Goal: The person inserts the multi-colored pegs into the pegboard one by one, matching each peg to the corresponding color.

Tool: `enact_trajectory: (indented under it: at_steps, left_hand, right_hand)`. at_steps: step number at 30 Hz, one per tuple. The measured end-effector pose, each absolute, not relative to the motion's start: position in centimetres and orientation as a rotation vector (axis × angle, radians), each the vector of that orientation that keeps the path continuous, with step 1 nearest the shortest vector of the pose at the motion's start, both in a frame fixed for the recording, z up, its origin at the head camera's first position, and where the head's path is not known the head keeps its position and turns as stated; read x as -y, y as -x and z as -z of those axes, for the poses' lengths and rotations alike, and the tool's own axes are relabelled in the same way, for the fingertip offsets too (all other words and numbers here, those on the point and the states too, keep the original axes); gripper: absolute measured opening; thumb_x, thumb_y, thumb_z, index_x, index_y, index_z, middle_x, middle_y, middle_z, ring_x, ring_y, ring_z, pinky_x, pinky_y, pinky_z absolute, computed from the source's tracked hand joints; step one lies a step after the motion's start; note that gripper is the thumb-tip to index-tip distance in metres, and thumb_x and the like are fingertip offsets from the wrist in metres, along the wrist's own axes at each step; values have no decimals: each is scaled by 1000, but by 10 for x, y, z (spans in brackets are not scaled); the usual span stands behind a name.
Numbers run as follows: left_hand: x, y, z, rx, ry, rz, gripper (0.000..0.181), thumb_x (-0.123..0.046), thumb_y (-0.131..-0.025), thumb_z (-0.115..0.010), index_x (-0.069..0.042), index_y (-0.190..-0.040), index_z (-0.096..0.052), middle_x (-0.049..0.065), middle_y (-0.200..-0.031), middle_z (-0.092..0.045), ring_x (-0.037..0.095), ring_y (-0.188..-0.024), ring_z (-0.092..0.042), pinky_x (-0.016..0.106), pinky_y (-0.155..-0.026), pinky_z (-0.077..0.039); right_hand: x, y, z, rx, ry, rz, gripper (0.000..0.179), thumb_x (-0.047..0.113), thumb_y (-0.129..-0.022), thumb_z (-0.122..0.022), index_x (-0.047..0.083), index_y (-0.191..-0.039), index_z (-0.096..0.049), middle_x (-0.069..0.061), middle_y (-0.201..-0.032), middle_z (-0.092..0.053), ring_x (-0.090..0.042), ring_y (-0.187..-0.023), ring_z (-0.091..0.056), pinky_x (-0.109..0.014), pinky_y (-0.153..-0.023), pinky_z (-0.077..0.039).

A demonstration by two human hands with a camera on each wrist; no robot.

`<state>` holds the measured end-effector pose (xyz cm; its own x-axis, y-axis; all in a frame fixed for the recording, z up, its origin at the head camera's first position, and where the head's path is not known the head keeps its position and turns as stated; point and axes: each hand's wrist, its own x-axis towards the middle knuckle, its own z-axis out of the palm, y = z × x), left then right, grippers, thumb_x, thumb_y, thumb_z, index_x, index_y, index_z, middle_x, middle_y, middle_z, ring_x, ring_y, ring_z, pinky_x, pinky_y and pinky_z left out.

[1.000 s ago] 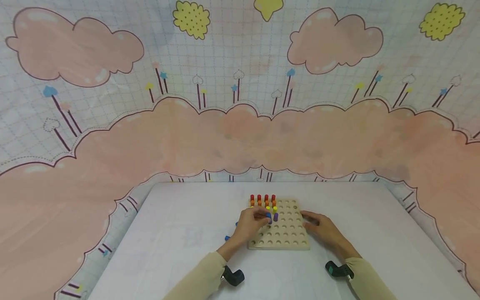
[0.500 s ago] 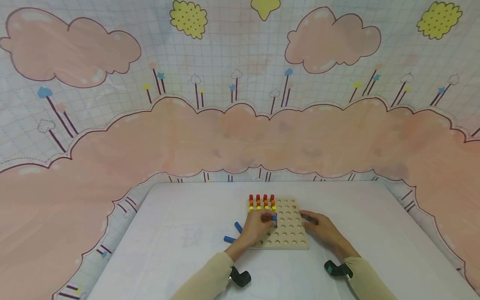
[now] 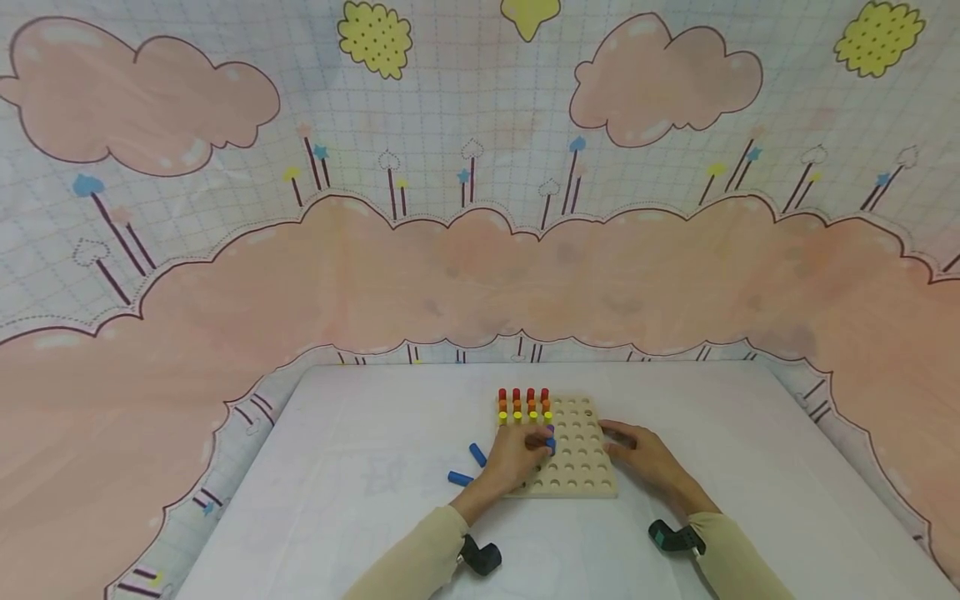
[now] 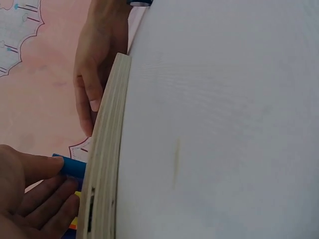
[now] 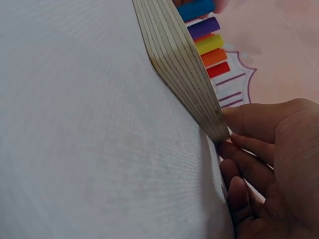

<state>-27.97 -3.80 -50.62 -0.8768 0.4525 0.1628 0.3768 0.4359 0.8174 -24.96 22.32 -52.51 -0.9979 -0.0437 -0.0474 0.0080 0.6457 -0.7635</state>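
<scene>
A pale wooden pegboard (image 3: 577, 454) with rows of holes lies on the white table. My left hand (image 3: 516, 457) is over its left part, thumb and fingers pinching a blue peg (image 3: 551, 447). In the left wrist view the blue peg (image 4: 73, 167) stands at the board's face, held near its top end; how deep it sits is hidden. Just behind it is a purple peg (image 5: 204, 29), clear in the right wrist view. At the board's right edge my right hand (image 3: 648, 458) rests its thumb and fingertips against the side, fingers loosely bent.
Red pegs (image 3: 530, 393), orange pegs (image 3: 532, 407) and yellow pegs (image 3: 533, 416) stand in rows at the board's far left. Two loose blue pegs, one farther (image 3: 477, 454) and one nearer (image 3: 460, 478), lie on the table (image 3: 337, 467) left of the board.
My left hand has moved slightly right with the blue peg, to a spot in front of the purple peg, then almost stopped. The loose blue pegs show more fully. My right hand stays put.
</scene>
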Motion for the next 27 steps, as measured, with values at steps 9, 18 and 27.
enact_trajectory:
  at_steps: [9,18,27]
  left_hand:
    - [69,279,486,-2551,-758,-1553,18,-11,-92,-68,-4,-107,-72,8,-103,-74,15,-92,-70,22,-80,-57]
    - [127,280,471,-2632,-650,-1545,20,-18,-94,-67,-9,-110,-71,3,-105,-73,15,-95,-69,23,-84,-57]
    - [169,282,486,-2697,-607,-1370,20,-19,-90,-71,-12,-110,-73,-1,-105,-73,16,-99,-64,42,-96,-51]
  right_hand:
    - [-224,250,529,-2768,14,1314,47,27,-95,-64,17,-140,-55,-16,-149,-48,-42,-140,-39,-60,-111,-34]
    - [-223,249,526,-2756,-20,1319,47,25,-95,-63,17,-141,-54,-16,-150,-46,-42,-142,-37,-60,-113,-31]
    - [-223,249,524,-2754,-36,1314,48,26,-95,-63,17,-141,-54,-17,-151,-45,-43,-142,-35,-61,-113,-30]
